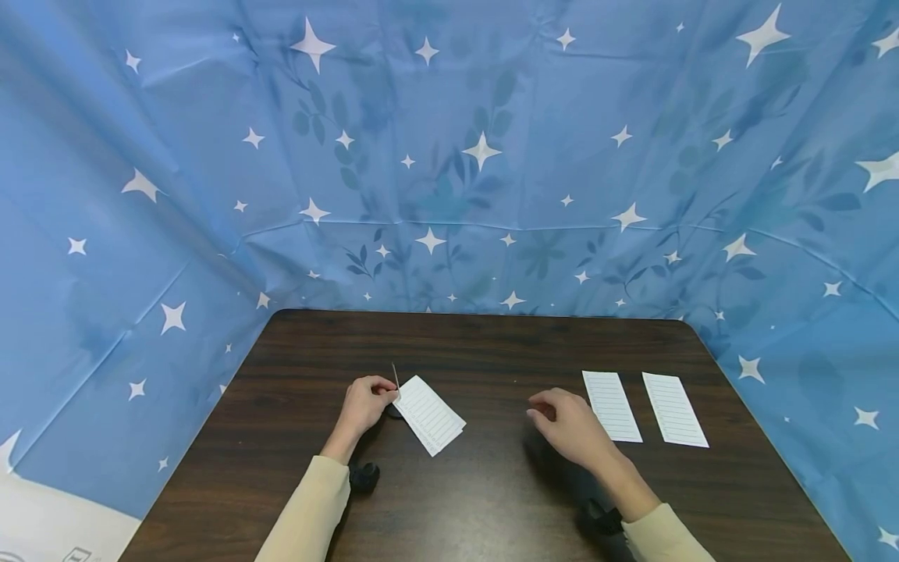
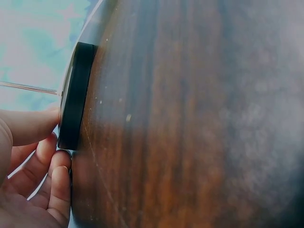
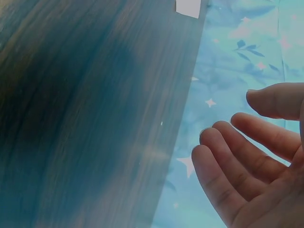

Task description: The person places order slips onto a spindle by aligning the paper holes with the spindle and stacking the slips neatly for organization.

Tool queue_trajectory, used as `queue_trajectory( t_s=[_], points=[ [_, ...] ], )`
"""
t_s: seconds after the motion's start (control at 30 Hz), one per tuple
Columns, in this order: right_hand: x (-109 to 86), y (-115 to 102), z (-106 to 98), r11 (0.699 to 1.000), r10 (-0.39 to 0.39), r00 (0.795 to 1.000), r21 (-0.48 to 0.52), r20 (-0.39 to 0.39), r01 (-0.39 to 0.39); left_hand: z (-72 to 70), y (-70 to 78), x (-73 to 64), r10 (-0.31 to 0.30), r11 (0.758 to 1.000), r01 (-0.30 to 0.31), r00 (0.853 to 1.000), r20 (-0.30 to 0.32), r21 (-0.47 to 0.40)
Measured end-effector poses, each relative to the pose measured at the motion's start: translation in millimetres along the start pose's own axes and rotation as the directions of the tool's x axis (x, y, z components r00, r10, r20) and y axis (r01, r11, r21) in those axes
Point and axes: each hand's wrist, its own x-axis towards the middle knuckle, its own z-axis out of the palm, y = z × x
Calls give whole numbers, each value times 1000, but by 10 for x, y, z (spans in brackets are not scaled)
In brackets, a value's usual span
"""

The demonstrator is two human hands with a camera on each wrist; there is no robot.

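My left hand (image 1: 365, 402) is at a receipt spike, a thin upright rod (image 1: 396, 377) on a round black base (image 2: 77, 97). In the left wrist view the thumb lies over the base close to the rod, with the fingers curled by the base's edge. Printed white paper slips (image 1: 430, 415) overlap in a small stack, their upper left corner at the foot of the rod. My right hand (image 1: 572, 425) is raised above the table with bent, loosely spread fingers and nothing in it. Just right of it lies another lined slip (image 1: 612, 406).
A second single slip (image 1: 676, 410) lies further right on the dark wood table (image 1: 492, 499). A blue curtain with white stars (image 1: 449, 179) hangs behind the table and along its sides. Black bands (image 1: 364, 477) sit at both wrists.
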Motion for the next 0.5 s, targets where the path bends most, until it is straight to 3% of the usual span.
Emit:
queue_trajectory(
  t_s=[0.5],
  points=[
    [-31, 142, -111, 998, 6, 1000, -57, -28, -8, 13, -1, -1, 0, 1000, 0, 1000, -11, 3]
  ],
)
